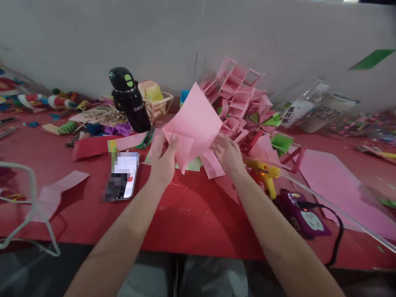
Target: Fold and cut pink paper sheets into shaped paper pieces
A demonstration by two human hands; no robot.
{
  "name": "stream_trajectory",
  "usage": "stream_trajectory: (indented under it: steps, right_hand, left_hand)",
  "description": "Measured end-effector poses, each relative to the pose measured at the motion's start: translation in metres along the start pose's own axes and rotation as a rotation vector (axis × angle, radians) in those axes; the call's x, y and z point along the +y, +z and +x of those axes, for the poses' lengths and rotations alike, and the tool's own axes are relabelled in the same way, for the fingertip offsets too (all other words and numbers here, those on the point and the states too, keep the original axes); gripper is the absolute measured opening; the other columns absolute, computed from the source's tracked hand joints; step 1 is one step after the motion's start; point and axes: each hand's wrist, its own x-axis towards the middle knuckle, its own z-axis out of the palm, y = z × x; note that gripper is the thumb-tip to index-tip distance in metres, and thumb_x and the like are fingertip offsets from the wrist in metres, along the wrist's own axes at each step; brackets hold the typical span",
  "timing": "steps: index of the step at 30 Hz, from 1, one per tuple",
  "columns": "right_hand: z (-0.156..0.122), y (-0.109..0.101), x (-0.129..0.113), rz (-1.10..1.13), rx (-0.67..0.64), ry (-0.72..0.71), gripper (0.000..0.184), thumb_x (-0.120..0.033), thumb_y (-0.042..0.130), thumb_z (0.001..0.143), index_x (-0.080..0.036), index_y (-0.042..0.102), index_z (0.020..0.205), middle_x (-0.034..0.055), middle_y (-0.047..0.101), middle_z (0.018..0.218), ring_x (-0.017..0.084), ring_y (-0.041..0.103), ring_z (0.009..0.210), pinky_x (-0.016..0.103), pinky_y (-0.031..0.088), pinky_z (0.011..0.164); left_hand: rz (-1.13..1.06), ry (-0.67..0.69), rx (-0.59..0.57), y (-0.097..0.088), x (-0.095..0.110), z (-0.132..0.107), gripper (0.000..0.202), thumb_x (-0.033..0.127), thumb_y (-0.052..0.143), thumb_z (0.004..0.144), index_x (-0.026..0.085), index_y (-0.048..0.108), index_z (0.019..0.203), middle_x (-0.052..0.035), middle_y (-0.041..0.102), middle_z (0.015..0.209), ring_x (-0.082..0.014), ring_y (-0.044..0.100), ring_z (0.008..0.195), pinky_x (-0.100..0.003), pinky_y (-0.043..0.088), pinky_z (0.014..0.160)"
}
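A sheet of pink paper (198,115) is held up above the red table, one corner pointing upward and a lower flap folded over. My left hand (163,161) is closed on its lower left side, thumb in front and fingers behind. At the right edge, the curled fingers of my right hand (228,153) grip the same paper; their tips are partly hidden. Below the sheet lies a pink paper strip (212,164). Just right of my right hand rests a yellow glue gun (264,173). Behind it rises a pile of pink paper frames (239,95).
A black bottle (131,103) stands at the back left, near a small wooden basket (161,106). A phone (133,177) lies left of my arms. On the right are a purple power socket (305,216) with a black cable and a large pink sheet (337,181).
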Motion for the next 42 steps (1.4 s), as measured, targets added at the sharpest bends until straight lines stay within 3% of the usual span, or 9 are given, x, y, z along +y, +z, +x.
stream_trajectory:
  steps: [4,7,11,13,17,23,33,38,42]
  right_hand:
    - [-0.017,-0.006,-0.015,0.166,-0.155,0.191,0.058,-0.078,0.059,0.075,-0.023,0.065,0.092,0.0109,0.074,0.105,0.027,0.070,0.095,0.045,0.059,0.086]
    - [-0.032,-0.007,-0.021,0.106,-0.121,0.177,0.042,-0.052,0.085,0.065,-0.023,0.065,0.088,0.0082,0.074,0.104,0.024,0.071,0.092,0.039,0.060,0.081]
    - [-0.038,-0.006,-0.010,0.066,-0.085,0.146,0.040,-0.039,0.086,0.064,-0.021,0.069,0.095,0.0078,0.076,0.104,0.025,0.072,0.092,0.039,0.061,0.077]
    - [-0.034,-0.007,0.000,0.038,0.041,0.042,0.037,-0.037,0.084,0.065,-0.018,0.071,0.093,0.0079,0.077,0.098,0.024,0.072,0.091,0.038,0.060,0.079]
    - [-0.026,-0.011,0.015,-0.090,0.175,-0.123,0.035,-0.040,0.075,0.076,-0.018,0.071,0.104,0.0090,0.076,0.103,0.025,0.072,0.093,0.037,0.061,0.074]
    - [-0.028,-0.020,0.018,-0.288,0.118,-0.190,0.037,-0.043,0.065,0.084,-0.017,0.071,0.110,0.0101,0.076,0.103,0.027,0.072,0.095,0.040,0.061,0.076]
    - [-0.033,-0.027,-0.004,-0.600,0.169,-0.323,0.015,-0.030,0.064,0.082,-0.017,0.071,0.084,0.0052,0.071,0.078,0.022,0.064,0.074,0.035,0.052,0.070]
    - [-0.033,-0.028,-0.008,-0.549,0.146,-0.322,0.014,-0.029,0.066,0.079,-0.020,0.071,0.088,0.0028,0.069,0.081,0.020,0.061,0.074,0.036,0.052,0.074]
    - [-0.025,-0.033,-0.004,-0.288,0.130,-0.210,0.032,-0.028,0.069,0.075,-0.021,0.072,0.106,0.0032,0.074,0.097,0.022,0.067,0.089,0.039,0.055,0.085]
  left_hand:
    - [-0.214,-0.161,0.015,0.005,-0.003,0.002,0.026,0.040,0.070,0.088,0.021,0.066,0.104,-0.0073,0.072,0.110,-0.0242,0.065,0.113,-0.036,0.053,0.096]
    - [-0.273,-0.341,0.037,0.007,-0.007,0.002,0.023,0.036,0.068,0.089,0.020,0.066,0.106,-0.0078,0.073,0.115,-0.0256,0.066,0.115,-0.038,0.054,0.096]
    - [-0.258,-0.600,0.042,0.006,-0.008,0.001,0.029,0.042,0.064,0.089,0.017,0.067,0.104,-0.0097,0.075,0.109,-0.0289,0.067,0.114,-0.039,0.056,0.093]
    - [-0.275,-0.649,0.008,0.004,-0.006,0.002,0.039,0.053,0.062,0.087,0.017,0.068,0.103,-0.0102,0.075,0.107,-0.0315,0.066,0.115,-0.042,0.057,0.093]
    - [-0.296,-0.586,-0.179,0.001,-0.005,0.002,0.051,0.062,0.063,0.085,0.019,0.067,0.112,-0.0118,0.073,0.118,-0.0344,0.061,0.125,-0.048,0.052,0.102]
    - [0.046,-0.442,-0.021,-0.005,-0.023,0.002,0.036,0.013,0.079,0.068,0.014,0.068,0.102,-0.0124,0.074,0.104,-0.0344,0.063,0.120,-0.053,0.048,0.106]
    - [0.072,-0.393,-0.036,-0.015,-0.026,0.007,0.030,0.009,0.075,0.068,0.013,0.070,0.097,-0.0118,0.074,0.097,-0.0329,0.067,0.112,-0.054,0.050,0.104]
    - [0.113,-0.385,-0.059,-0.018,-0.027,0.008,0.028,0.010,0.077,0.068,0.013,0.070,0.095,-0.0123,0.074,0.097,-0.0324,0.067,0.111,-0.053,0.051,0.102]
    - [0.087,-0.424,-0.070,-0.020,-0.024,0.011,0.033,0.010,0.078,0.065,0.014,0.071,0.097,-0.0117,0.075,0.095,-0.0331,0.069,0.108,-0.052,0.053,0.099]
